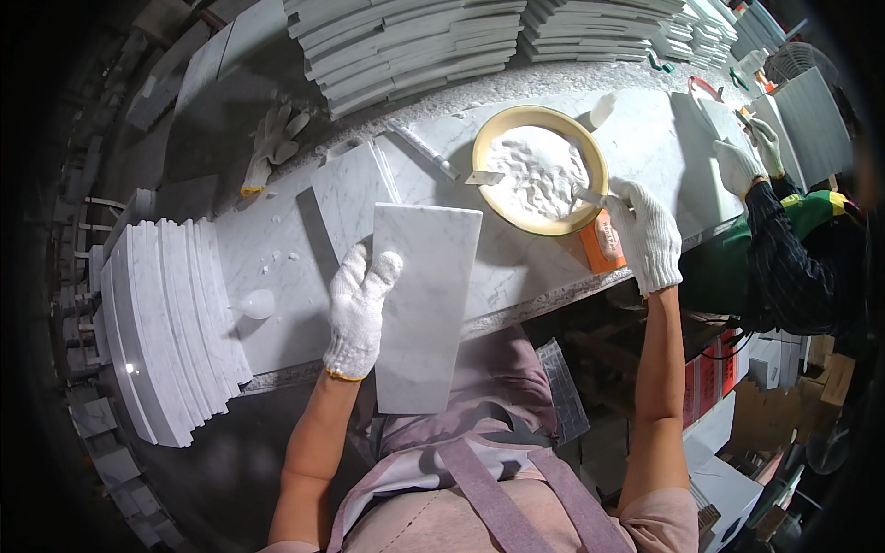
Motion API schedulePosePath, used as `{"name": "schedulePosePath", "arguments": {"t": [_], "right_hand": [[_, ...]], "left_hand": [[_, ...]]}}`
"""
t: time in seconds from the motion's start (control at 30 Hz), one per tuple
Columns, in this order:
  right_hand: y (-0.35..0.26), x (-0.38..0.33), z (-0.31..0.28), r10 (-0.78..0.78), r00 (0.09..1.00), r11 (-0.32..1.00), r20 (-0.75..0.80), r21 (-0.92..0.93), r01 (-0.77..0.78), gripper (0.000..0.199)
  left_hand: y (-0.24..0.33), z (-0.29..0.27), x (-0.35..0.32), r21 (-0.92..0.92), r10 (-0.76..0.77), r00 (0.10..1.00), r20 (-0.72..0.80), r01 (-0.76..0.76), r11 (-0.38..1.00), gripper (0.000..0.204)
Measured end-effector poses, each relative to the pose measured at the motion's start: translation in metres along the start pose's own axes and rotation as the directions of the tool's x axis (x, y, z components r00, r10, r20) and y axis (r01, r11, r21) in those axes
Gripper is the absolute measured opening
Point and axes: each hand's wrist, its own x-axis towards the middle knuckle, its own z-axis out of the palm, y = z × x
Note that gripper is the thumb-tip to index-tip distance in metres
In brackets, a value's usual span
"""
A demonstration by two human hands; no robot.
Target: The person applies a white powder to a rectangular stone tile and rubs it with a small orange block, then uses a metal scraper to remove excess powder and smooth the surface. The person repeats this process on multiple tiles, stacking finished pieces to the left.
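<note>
My left hand [356,311], in a white knitted glove, grips the left edge of a grey-white marble tile [426,318], thumb on its face. The tile is tilted up in front of my apron, at the near edge of the bench. In a like glove, my right hand [648,238] is closed on a putty knife [588,195], its blade tip in white paste or powder [536,170]. That fills much of a yellow bowl [600,158]. Another flat metal scraper [484,178] rests over the bowl's left rim. An orange packet [604,242] lies under my right hand, beside the bowl.
Stacked marble tiles stand at the left [171,323] and at the back [415,46]. Another tile [350,189] lies on the marble bench [267,276]. A loose glove [274,143] lies at the far left. At the right, a gloved co-worker [765,230] handles a tile.
</note>
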Motion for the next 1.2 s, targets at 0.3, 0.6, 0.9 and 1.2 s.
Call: {"name": "schedulePosePath", "arguments": {"t": [0.3, 0.6, 0.9, 1.2], "right_hand": [[-0.039, -0.033, 0.009, 0.308, 0.942, 0.734, 0.134, 0.597, -0.324, 0.025], [-0.054, -0.020, 0.044, 0.152, 0.988, 0.919, 0.020, 0.364, -0.148, 0.017], [-0.051, -0.010, 0.044, 0.190, 0.966, 0.878, 0.173, 0.410, -0.246, 0.021], [-0.064, -0.022, 0.016, 0.253, 0.874, 0.469, 0.415, 0.737, -0.486, 0.029]], "left_hand": [[0.004, -0.001, -0.010, -0.028, -0.011, 1.000, -0.013, 0.010, 1.000, 0.031], [0.006, -0.007, -0.021, -0.047, 0.046, 0.999, 0.006, -0.046, 0.998, 0.039], [0.000, -0.007, -0.018, -0.042, 0.068, 0.998, 0.009, -0.068, 0.997, 0.039], [0.008, -0.001, -0.015, -0.126, -0.030, 1.000, 0.004, 0.030, 0.992, 0.031]]}}
